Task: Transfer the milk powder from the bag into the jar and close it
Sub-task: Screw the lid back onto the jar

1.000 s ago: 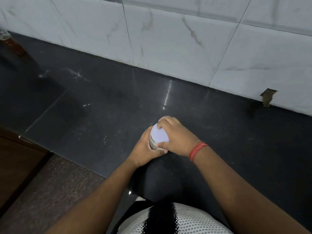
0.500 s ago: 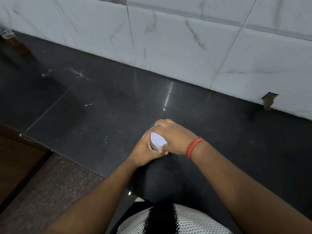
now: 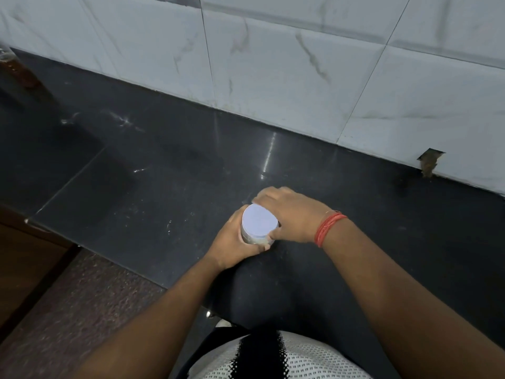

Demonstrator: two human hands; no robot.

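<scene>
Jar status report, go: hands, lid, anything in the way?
Left hand grips jar body. Right hand curled round white lid, lid on the jar. Black countertop around it, nothing blocking; no bag in view.

Both hands [image 3: 273, 228] hide the jar [image 3: 252, 239] body (lid shows).

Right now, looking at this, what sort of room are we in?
Most likely a home kitchen. A polished black stone counter runs along a wall of white marble-look tiles, and the person's left hand and right hand grip a small white-lidded jar on it.
</scene>
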